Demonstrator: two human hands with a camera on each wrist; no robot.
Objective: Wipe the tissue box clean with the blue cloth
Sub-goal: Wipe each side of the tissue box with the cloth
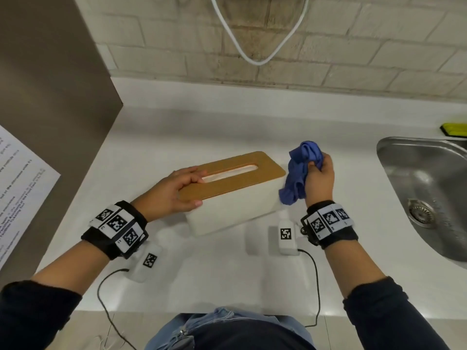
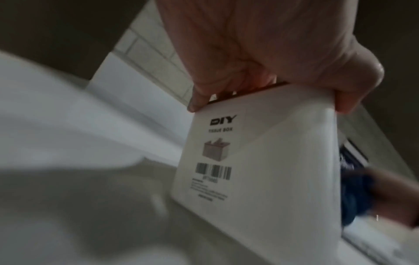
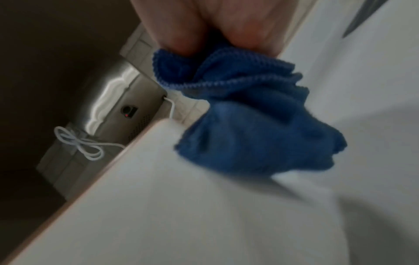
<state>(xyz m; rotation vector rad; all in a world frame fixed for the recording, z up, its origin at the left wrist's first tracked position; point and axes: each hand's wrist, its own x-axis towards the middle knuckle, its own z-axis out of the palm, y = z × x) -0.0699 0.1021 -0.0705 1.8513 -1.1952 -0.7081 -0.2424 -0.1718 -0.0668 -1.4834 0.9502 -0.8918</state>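
Now our left hand (image 1: 174, 190) grips the box (image 1: 235, 213) by its lid end; our right hand (image 1: 319, 180) clutches the cloth (image 1: 300, 173) against its far end.

White tissue box (image 1: 235, 210) with slotted wooden lid sits on the counter; bunched blue cloth (image 1: 300, 170) touches its right end.

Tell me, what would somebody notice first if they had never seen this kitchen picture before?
Probably the crumpled blue cloth, bunched in the right hand against the right end of the white tissue box with the tan wooden lid in the middle of the white counter. The left hand holds the box's left end, and a shiny steel sink sits at the far right.
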